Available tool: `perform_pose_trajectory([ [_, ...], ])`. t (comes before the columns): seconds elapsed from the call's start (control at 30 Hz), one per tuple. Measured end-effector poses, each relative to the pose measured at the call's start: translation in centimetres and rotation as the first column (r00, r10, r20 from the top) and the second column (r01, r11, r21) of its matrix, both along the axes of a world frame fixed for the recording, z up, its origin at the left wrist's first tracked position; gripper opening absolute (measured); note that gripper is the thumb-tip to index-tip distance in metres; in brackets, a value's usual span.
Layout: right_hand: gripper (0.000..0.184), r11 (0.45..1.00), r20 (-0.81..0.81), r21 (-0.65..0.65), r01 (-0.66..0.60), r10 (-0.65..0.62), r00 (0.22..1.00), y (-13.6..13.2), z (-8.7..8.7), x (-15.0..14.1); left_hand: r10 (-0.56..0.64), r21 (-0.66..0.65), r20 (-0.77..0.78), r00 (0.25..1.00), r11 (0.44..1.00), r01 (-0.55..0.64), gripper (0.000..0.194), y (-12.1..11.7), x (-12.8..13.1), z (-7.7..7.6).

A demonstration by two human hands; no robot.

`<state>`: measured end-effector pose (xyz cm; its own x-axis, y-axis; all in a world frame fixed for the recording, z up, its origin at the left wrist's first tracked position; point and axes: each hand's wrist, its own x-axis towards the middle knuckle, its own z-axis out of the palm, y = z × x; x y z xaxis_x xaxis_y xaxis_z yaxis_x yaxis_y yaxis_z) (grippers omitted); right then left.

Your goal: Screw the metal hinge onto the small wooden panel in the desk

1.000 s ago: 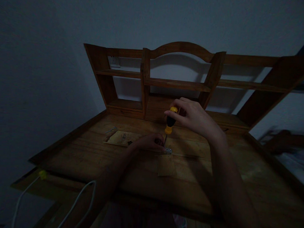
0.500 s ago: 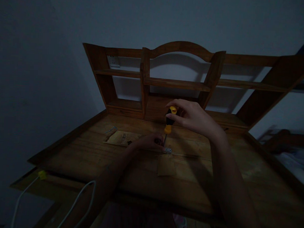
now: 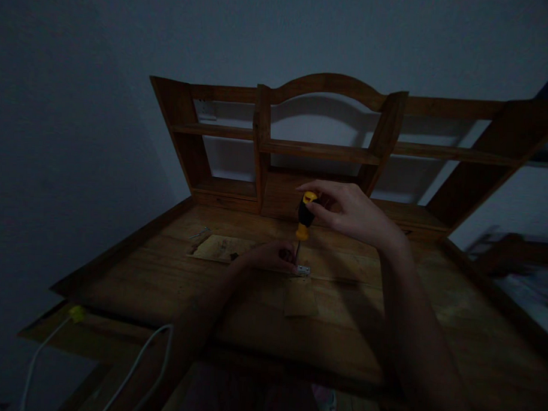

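Observation:
My right hand [image 3: 346,211] holds a screwdriver [image 3: 305,214] by its black and yellow handle, fingertips around the top and thumb at its side. Its thin shaft points down, slightly tilted, to a small silver metal plate with holes or screws [image 3: 303,270]. My left hand [image 3: 274,255] is pinched beside the shaft's lower end, at the plate's left edge. What sits between those fingertips is hidden. Under the plate are a long pale wooden strip [image 3: 218,247], chipped at its left end, and a short wooden piece [image 3: 300,299] nearer me.
The wooden desk [image 3: 154,285] carries a shelf unit [image 3: 321,150] along its back. Thin metal pieces [image 3: 201,232] lie left of the strip. A white cable [image 3: 136,359] and a yellow object [image 3: 76,314] are at the front left. The light is dim.
The right hand's fingers have shifted slightly on the screwdriver handle, and the handle leans a touch further left. The left hand stays at the metal plate.

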<state>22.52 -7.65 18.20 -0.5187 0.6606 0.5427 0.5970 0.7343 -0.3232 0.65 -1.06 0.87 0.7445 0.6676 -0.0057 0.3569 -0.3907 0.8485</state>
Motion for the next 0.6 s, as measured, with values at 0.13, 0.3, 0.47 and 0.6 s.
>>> perform_pose_trajectory([
  [0.13, 0.026, 0.998, 0.004, 0.052, 0.038, -0.038, 0.999, 0.33, -0.18, -0.12, -0.015, 0.018, -0.015, 1.000, 1.000, 0.015, 0.053, -0.02, -0.06, -0.21],
  [0.3, 0.025, 0.990, 0.049, 0.114, 0.080, -0.086, 0.995, 0.65, -0.30, -0.35, -0.049, 0.059, 0.003, 0.999, 0.997, 0.049, 0.048, -0.01, 0.00, -0.55],
  [0.47, 0.023, 0.995, 0.049, 0.088, 0.047, -0.051, 0.997, 0.29, -0.15, -0.47, -0.029, 0.089, 0.001, 1.000, 0.996, 0.029, 0.042, -0.46, 0.33, -0.41],
  [0.6, 0.036, 1.000, 0.016, 0.015, -0.016, 0.016, 1.000, 0.07, -0.08, -0.31, -0.014, 0.153, -0.028, 1.000, 0.988, 0.018, 0.039, -0.63, 0.62, -0.47],
])
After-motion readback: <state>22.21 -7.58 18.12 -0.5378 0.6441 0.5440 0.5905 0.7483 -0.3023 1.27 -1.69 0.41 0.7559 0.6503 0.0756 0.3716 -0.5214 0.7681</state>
